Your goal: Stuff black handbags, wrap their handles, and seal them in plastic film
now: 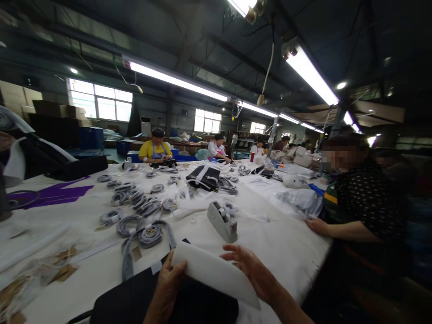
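At the bottom centre a black bag (124, 299) lies on the white-covered table. My left hand (168, 281) pinches the left end of a white foam sheet (216, 272), which is held tilted above the bag. Over the sheet's right part my right hand (248, 270) hovers with its fingers apart, holding nothing. Beyond the sheet stands a grey tape dispenser (221, 221). Several coiled grey straps (150, 235) lie to the left of it, one trailing toward the bag.
Clear plastic and brown tags (65, 272) lie at the lower left, purple material (57, 193) behind them. A wrapped black bag (204, 176) sits farther back. At the right a person (357, 216) touches plastic bags (300, 200); other people sit across the table.
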Action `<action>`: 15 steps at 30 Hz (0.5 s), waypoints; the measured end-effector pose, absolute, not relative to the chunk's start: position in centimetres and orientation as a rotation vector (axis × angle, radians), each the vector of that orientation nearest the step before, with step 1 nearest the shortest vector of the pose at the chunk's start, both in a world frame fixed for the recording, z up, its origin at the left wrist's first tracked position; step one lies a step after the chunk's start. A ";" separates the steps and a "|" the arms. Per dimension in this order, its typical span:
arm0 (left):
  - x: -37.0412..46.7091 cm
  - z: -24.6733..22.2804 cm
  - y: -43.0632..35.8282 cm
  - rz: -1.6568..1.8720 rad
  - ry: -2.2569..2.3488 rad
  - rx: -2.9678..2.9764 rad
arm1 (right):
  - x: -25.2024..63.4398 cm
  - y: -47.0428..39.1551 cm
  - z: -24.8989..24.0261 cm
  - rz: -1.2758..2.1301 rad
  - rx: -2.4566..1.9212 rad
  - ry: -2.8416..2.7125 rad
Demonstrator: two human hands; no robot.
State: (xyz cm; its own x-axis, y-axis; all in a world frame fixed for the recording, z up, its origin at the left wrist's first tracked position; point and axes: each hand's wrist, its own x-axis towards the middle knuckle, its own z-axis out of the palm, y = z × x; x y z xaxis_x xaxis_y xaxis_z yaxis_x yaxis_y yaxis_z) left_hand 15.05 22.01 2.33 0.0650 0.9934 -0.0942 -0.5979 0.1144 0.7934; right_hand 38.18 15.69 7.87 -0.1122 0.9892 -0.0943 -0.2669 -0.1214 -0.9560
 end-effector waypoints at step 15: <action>14.0 6.6 16.6 1.212 1.007 1.252 | 28.7 13.6 6.5 1.663 -0.914 -1.223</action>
State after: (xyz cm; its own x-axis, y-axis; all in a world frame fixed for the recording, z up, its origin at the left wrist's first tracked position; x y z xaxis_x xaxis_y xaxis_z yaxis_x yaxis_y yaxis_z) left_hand 14.04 16.58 6.65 0.1251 0.9887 0.0824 -0.0995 -0.0702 0.9926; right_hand 28.69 13.61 6.47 -0.3664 0.9279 -0.0685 -0.2113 -0.1547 -0.9651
